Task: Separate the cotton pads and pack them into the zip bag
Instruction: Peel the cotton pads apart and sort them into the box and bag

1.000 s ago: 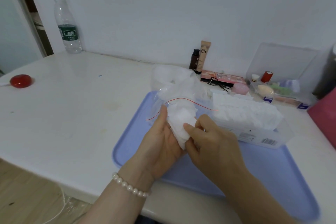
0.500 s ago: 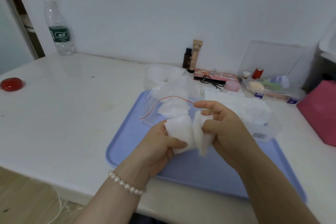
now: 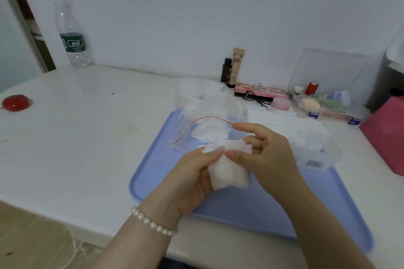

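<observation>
1. Head view: our left hand [image 3: 192, 172] and right hand [image 3: 262, 159] pinch a small stack of cotton pads [image 3: 228, 170] between thumbs and fingertips, above the blue tray [image 3: 153, 172].
2. Our right index finger is lifted clear of the stack.
3. Beyond our hands, the zip bag [image 3: 203, 129] lies open on the tray with pads inside.
4. A clear box of pads [image 3: 306, 144] sits just right.

tray [image 3: 153, 170] on table [image 3: 76, 137], zip bag [image 3: 196, 131] on tray's far part, pads box [image 3: 306, 144] right of bag, bottle [image 3: 72, 37] far left
</observation>
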The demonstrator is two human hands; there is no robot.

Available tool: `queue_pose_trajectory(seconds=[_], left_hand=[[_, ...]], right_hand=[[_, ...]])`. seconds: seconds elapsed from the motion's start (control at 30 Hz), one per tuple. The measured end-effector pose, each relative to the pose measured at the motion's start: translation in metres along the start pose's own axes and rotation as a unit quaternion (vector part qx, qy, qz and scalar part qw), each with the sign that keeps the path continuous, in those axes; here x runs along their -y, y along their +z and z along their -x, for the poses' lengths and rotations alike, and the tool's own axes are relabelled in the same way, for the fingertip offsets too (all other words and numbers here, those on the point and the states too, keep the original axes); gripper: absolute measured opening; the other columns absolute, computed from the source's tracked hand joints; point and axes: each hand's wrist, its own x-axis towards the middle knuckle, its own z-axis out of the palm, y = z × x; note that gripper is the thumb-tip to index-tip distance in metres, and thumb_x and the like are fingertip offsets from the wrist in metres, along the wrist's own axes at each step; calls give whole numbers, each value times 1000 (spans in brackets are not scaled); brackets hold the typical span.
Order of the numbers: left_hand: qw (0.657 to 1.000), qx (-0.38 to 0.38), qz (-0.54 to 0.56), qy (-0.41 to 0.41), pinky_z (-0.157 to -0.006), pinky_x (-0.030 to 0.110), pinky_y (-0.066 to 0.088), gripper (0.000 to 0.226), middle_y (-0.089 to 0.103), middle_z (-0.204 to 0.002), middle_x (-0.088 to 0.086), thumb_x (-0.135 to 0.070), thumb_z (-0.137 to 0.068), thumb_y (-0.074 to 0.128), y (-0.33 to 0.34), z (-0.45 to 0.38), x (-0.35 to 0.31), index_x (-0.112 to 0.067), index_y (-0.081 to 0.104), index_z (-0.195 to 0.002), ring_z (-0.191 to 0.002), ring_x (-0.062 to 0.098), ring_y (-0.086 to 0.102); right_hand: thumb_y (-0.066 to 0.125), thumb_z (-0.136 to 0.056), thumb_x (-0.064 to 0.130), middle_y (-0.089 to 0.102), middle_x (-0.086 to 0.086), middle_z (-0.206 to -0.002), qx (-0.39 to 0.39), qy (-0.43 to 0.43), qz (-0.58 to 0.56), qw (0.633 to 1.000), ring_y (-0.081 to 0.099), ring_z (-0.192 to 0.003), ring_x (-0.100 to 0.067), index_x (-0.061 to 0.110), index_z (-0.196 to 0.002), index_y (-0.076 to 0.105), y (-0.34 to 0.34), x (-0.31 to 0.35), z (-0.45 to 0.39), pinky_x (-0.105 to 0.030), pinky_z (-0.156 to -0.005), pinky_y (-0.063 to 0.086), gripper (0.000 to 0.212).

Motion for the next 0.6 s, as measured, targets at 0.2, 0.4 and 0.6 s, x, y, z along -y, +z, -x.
queue_pose_trajectory(seconds=[0.2, 0.4, 0.6], left_hand=[[997, -58, 42, 24, -93, 41, 50, 42, 63, -121, 18, -21, -89, 46, -2, -5, 1, 3, 55, -123, -113, 30, 60], [992, -44, 117, -3, -91, 48, 49, 47, 64, -123, 12, -29, -84, 45, -6, -6, 2, -9, 53, -126, -113, 30, 61], [998, -52, 31, -24, -76, 41, 55, 38, 64, -123, 9, -28, -100, 32, -5, -5, 3, -14, 54, -128, -107, 27, 63]], right_hand=[[75, -65, -11, 65, -8, -77, -21, 35, -27, 999, 64, -61, -14, 17, -94, 64, -5, 0, -3, -28, -59, 56, 42], [65, -77, -3, 67, 2, -61, -89, 37, -185, 978, 62, -55, -9, 15, -92, 65, -18, 3, -7, -20, -49, 49, 24], [72, -67, -8, 70, -3, -62, 0, 6, -93, 996, 63, -60, -13, 15, -88, 69, -6, 4, -1, -25, -59, 53, 31]])
